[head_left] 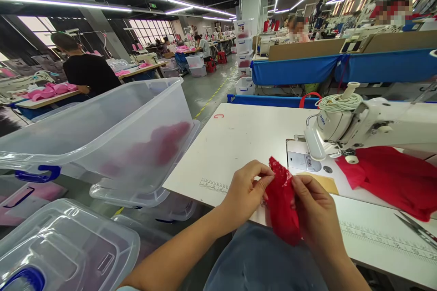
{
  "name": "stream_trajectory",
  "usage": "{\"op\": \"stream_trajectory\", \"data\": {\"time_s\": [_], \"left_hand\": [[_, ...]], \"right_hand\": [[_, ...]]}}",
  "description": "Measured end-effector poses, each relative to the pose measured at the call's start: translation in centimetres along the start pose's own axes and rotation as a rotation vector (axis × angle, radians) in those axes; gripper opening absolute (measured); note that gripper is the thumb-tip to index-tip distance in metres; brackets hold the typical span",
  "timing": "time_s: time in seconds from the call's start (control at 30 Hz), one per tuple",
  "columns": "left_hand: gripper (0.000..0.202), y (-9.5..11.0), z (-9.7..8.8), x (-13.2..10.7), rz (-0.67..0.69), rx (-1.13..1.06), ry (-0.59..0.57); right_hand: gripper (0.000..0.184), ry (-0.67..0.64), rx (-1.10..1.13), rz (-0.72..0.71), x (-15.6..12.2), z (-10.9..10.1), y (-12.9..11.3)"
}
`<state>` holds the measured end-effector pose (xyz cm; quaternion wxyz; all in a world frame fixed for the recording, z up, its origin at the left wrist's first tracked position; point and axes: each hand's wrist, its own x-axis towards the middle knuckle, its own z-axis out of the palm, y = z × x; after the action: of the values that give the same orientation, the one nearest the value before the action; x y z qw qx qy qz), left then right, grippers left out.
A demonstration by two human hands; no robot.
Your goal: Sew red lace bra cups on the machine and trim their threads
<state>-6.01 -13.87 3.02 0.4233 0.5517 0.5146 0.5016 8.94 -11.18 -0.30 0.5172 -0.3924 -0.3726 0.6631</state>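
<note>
Both hands pinch one red lace piece (282,204) over the near table (239,141) edge: left hand (246,193) at its top, right hand (317,218) along its side. Its long axis points away from the body, and the sewing machine (358,122) stands beyond, nearer the right hand.

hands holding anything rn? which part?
Yes. Both hands hold one red lace piece over the table's near edge: left hand pinches its upper left edge, right hand grips its right side.
</note>
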Motion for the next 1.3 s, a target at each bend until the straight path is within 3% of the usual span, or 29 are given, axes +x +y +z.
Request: {"op": "stream_trajectory", "data": {"time_s": [0.17, 0.3, 0.47, 0.57, 0.7, 0.8, 0.87, 0.93, 1.03, 1.1, 1.2, 1.3], "left_hand": [[0.04, -0.1, -0.3, 0.5, -0.17, -0.315, -0.063], [0.04, -0.4, 0.4, 0.6, -0.233, -0.249, -0.056], [0.012, -1.5, 0.8, 0.2, -0.158, 0.031, 0.029], [0.007, -2.1, 0.8, 0.1, -0.126, 0.179, 0.028], [0.011, -2.1, 0.9, 0.1, -0.08, 0.106, 0.122], [0.026, -1.6, 1.4, -0.4, 0.017, -0.031, 0.137], [0.037, -1.3, 1.8, -0.9, 0.036, -0.175, 0.059], [0.042, -1.0, 1.9, -1.3, -0.026, -0.325, -0.067], [0.044, -0.1, 1.0, -1.5, -0.175, -0.399, -0.299], [0.045, 0.6, 0.0, -1.3, -0.247, -0.357, -0.436], [0.046, 1.4, -1.4, -0.6, -0.245, -0.209, -0.516], [0.045, 1.3, -2.0, 0.4, -0.209, -0.144, -0.523]], "right_hand": [[0.041, 0.045, 0.05, 0.008, -0.4, 1.0, -0.2], [0.039, 0.012, 0.033, -0.028, -0.7, 1.2, 0.5], [0.039, 0.04, -0.009, -0.095, -0.5, 0.5, 1.3], [0.036, -0.036, -0.049, -0.114, -0.3, 0.5, 2.0], [0.031, -0.013, -0.064, -0.193, 0.2, 1.1, 2.9], [0.023, 0.019, -0.117, -0.23, 0.4, 1.3, 3.3], [0.019, 0.029, -0.19, -0.289, 0.5, 1.1, 3.6], [0.016, 0.055, -0.294, -0.365, 0.7, 0.7, 3.7], [0.034, 0.072, -0.432, -0.548, 1.2, -0.3, 3.2], [0.042, -0.031, -0.506, -0.717, 1.5, -1.0, 2.2], [0.031, -0.323, -0.659, -0.887, 1.9, -1.7, 0.1], [0.016, -0.368, -0.694, -0.793, 2.0, -1.9, -1.4]]}}
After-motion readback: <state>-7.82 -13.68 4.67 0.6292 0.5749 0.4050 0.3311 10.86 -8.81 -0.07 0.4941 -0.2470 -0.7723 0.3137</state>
